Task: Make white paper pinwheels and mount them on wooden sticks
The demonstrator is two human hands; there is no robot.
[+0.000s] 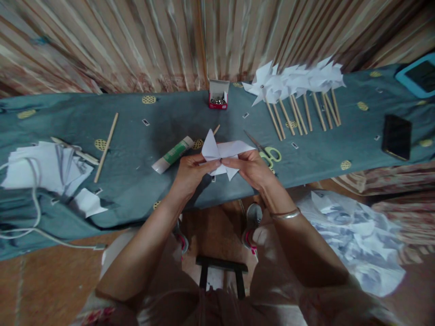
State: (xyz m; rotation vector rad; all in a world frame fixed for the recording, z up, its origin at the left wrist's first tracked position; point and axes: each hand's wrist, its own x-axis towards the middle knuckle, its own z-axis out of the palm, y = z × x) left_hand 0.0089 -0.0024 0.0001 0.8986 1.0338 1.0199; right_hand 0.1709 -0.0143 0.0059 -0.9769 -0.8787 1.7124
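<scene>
A white paper pinwheel [234, 148] is held between both hands above the table's near edge. My left hand [192, 174] pinches it from the left, thumb pressed near the centre. From the right, my right hand [253, 167] grips it, its thumb meeting the left one at a small dark spot, perhaps a pin. Behind the paper the end of a wooden stick [216, 129] shows; whether it joins the pinwheel is hidden. A glue stick [173, 155] with a green label lies by my left hand. Scissors [271, 156] with green handles rest just beyond my right hand.
Finished pinwheels on sticks [299, 83] lie in a row at the back right. An open red box [218, 102] holds small metal pins. At left are stacked paper [41, 167], a loose stick [106, 147] and a white cable [36, 203]. A phone [397, 136] lies right.
</scene>
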